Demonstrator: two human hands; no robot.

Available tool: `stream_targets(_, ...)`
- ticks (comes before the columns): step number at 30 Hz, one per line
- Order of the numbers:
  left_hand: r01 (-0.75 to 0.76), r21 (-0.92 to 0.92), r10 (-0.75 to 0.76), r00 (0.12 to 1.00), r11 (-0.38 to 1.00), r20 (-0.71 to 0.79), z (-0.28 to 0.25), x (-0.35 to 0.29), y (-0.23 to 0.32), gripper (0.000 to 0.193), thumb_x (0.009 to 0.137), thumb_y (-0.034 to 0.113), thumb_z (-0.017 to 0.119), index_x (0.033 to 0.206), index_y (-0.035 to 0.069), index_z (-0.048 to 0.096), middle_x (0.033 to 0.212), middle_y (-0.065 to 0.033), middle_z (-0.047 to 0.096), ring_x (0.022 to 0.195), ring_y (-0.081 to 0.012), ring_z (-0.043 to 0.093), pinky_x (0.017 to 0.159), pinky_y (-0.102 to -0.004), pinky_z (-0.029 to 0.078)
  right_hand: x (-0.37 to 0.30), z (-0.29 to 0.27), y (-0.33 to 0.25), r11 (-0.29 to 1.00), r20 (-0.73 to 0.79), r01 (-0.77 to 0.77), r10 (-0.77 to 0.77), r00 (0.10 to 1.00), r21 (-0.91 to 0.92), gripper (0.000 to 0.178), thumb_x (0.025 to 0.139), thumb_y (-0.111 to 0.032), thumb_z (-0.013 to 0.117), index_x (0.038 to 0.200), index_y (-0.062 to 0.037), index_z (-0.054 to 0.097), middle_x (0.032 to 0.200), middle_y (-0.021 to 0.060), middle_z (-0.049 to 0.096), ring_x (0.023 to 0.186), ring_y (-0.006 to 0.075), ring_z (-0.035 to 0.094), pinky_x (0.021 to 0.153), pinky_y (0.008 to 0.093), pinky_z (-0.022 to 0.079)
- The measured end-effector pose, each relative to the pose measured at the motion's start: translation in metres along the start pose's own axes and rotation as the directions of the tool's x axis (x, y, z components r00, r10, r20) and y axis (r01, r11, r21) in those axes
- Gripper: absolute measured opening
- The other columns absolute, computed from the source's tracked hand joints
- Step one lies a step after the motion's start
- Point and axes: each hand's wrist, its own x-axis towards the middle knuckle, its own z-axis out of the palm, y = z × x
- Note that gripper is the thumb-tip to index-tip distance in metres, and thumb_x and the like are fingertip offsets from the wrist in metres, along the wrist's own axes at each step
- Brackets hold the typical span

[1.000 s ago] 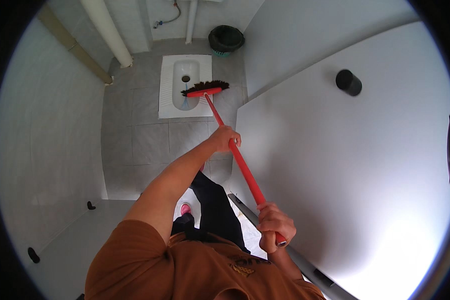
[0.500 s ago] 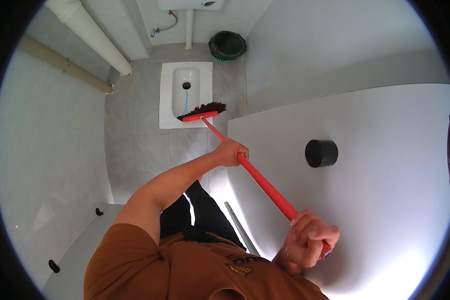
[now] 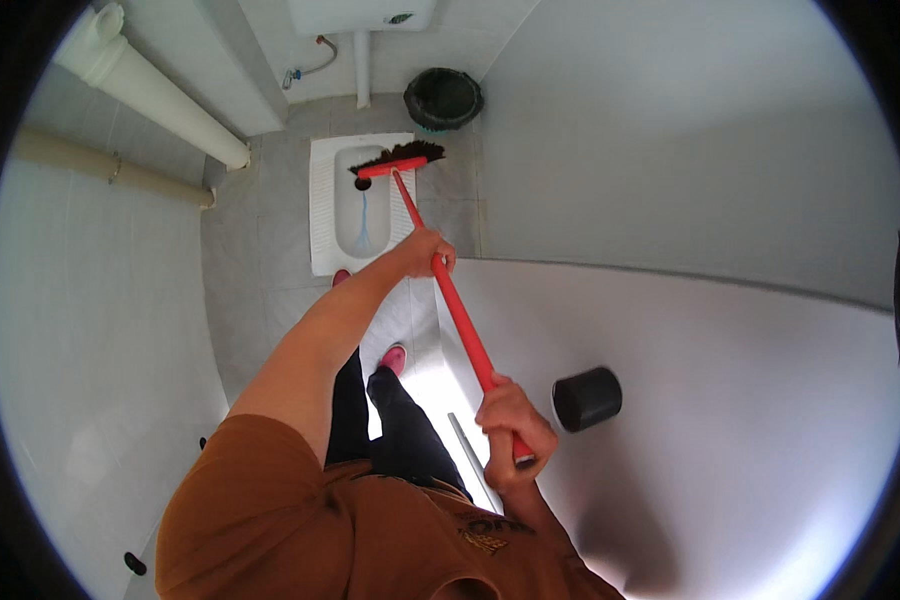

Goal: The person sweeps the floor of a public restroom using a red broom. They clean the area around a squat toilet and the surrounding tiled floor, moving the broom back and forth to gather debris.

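I hold a red-handled broom [image 3: 463, 322] with both hands, its handle slanting from near my chest up to the squat toilet. My left hand [image 3: 425, 254] is wrapped round the middle of the handle. Lower down, my right hand [image 3: 517, 425] grips it close to the end. The red broom head with dark bristles [image 3: 400, 158] is over the far half of the white squat toilet [image 3: 322, 225], beside the drain hole; whether it touches the toilet I cannot tell. A bluish streak runs along the bowl below the hole.
A bin with a black liner [image 3: 444, 98] stands behind the toilet at right. Pipes [image 3: 160, 95] run down to the floor at left. A grey door panel with a black cylindrical fixture [image 3: 587, 399] is close by my right hand. A white cistern [image 3: 360, 14] hangs on the back wall.
The broom head has moved from the toilet's near edge to its far part. Both hands have shifted with it, my right one leftward. My feet now show, and the door panel appears at another angle.
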Motion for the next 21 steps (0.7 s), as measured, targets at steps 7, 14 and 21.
stream_targets(7,0.068,-0.135,-0.073,0.997,0.989,-0.035,-0.068,0.015,0.052,0.011,0.064,0.016,0.074,0.074,0.017,0.069,0.069,-0.0036,0.067,0.068,-0.0271,0.066,0.063,-0.0371,0.051,0.14,0.012,-0.084,0.996,0.212,-0.068,0.054,0.976,0.062,0.017,0.079,0.01,0.05,0.082,-0.004,0.059,0.058,0.0037,0.051,0.053,0.0175,0.046,0.073,0.044,0.046)
stream_targets(14,0.109,-0.038,-0.112,0.991,0.993,-0.07,-0.202,0.025,0.089,0.015,0.066,0.016,0.076,0.077,0.016,0.066,0.066,-0.001,0.065,0.065,-0.0258,0.064,0.065,-0.0374,0.047,0.204,0.03,-0.114,0.968,0.094,0.132,-0.154,0.984,0.212,0.01,0.084,-0.006,0.062,0.085,-0.0072,0.053,0.052,-0.0004,0.045,0.047,0.0153,0.044,0.059,0.0373,0.047)
stream_targets(21,0.106,-0.082,-0.129,0.921,0.991,-0.367,-0.15,-0.033,-0.011,0.018,0.063,0.02,0.077,0.075,0.019,0.063,0.065,0.0003,0.064,0.065,-0.0265,0.063,0.059,-0.0405,0.046,0.197,0.066,-0.054,0.976,0.197,-0.159,0.129,0.972,0.146,0.021,0.072,0.011,0.053,0.082,0.0004,0.068,0.059,0.0088,0.054,0.054,0.0223,0.052,0.071,0.0429,0.049)
